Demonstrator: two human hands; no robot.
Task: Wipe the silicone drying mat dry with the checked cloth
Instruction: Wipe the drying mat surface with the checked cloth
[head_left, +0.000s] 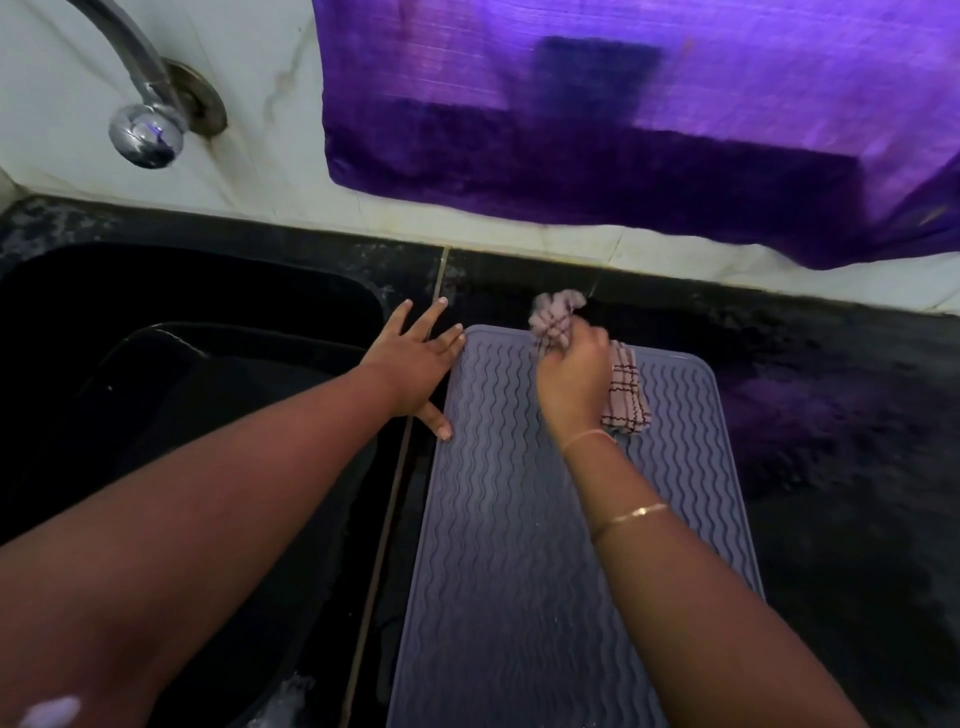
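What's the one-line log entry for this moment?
phase: wipe | right hand: grips cloth on mat far end | left hand: fingers spread, touching mat's left edge

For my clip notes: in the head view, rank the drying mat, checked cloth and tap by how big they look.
1. silicone drying mat, by far the largest.
2 and 3. tap and checked cloth look alike; the cloth is bunched in the right hand, so I won't rank them.
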